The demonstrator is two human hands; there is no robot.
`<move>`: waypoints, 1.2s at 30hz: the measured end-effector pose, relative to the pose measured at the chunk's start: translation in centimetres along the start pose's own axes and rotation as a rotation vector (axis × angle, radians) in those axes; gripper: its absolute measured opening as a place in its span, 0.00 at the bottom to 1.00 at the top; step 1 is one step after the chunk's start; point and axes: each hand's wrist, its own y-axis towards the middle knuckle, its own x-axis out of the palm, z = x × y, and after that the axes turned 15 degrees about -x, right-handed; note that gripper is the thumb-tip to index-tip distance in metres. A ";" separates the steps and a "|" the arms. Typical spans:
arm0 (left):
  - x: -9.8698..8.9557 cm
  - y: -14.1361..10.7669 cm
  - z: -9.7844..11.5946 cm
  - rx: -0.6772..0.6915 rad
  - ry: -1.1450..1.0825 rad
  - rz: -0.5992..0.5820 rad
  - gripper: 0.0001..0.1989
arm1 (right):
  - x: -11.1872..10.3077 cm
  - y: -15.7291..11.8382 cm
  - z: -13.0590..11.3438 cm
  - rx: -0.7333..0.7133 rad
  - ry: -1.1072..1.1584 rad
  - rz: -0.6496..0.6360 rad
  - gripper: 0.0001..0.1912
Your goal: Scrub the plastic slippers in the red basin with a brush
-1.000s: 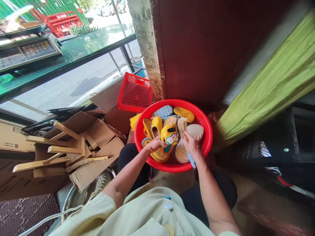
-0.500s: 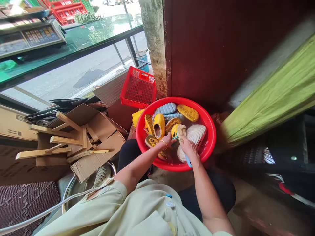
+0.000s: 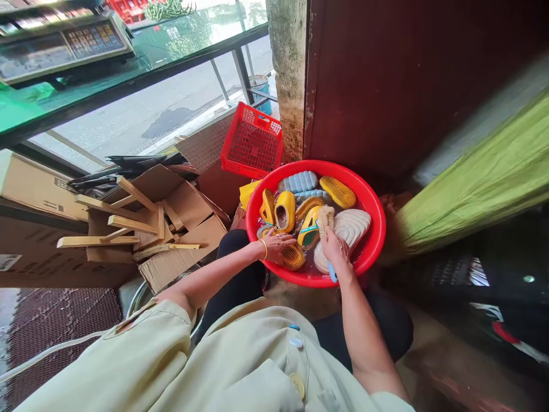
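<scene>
My right hand [image 3: 335,249] is wrapped round the blue handle [image 3: 332,271] of a scrubbing brush [image 3: 326,217], whose pale bristles face up. Right beside the bristles lies a yellow clog [image 3: 309,232] with a teal strap. My left hand [image 3: 278,247] is spread out, fingers apart, over a yellow-soled shoe [image 3: 294,258] at the near left of the red basin [image 3: 378,229]; whether it presses on the shoe I cannot tell. Another yellow clog [image 3: 285,212] stands behind that hand. White-soled shoes [image 3: 354,224] sit to the right of the brush, in water.
Light-blue shoes [image 3: 299,181] and a yellow sole [image 3: 338,191] lie at the basin's far side. A red crate [image 3: 253,146] is behind it. At left an upturned wooden stool [image 3: 150,229] rests among cardboard [image 3: 184,252]. A green curtain [image 3: 476,177] hangs at right.
My left hand has let go of the teal-strapped clog and moved left, opening over the yellow-soled shoe. My right hand keeps the brush. The view has shifted slightly.
</scene>
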 end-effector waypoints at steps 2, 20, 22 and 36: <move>0.1 0.9 0.2 -0.015 -0.101 -0.001 0.43 | -0.1 -0.4 0.0 -0.023 0.001 0.039 0.28; -4.8 3.7 0.3 -0.004 -0.440 -0.128 0.29 | -0.5 -0.3 1.5 -0.007 0.152 0.102 0.27; -6.2 3.6 0.1 -0.023 -0.604 -0.113 0.25 | -0.5 -0.1 1.7 0.003 0.173 0.107 0.27; -12.3 2.8 0.7 -0.184 -1.254 -0.458 0.19 | -0.2 -0.1 1.9 -0.004 0.284 0.225 0.28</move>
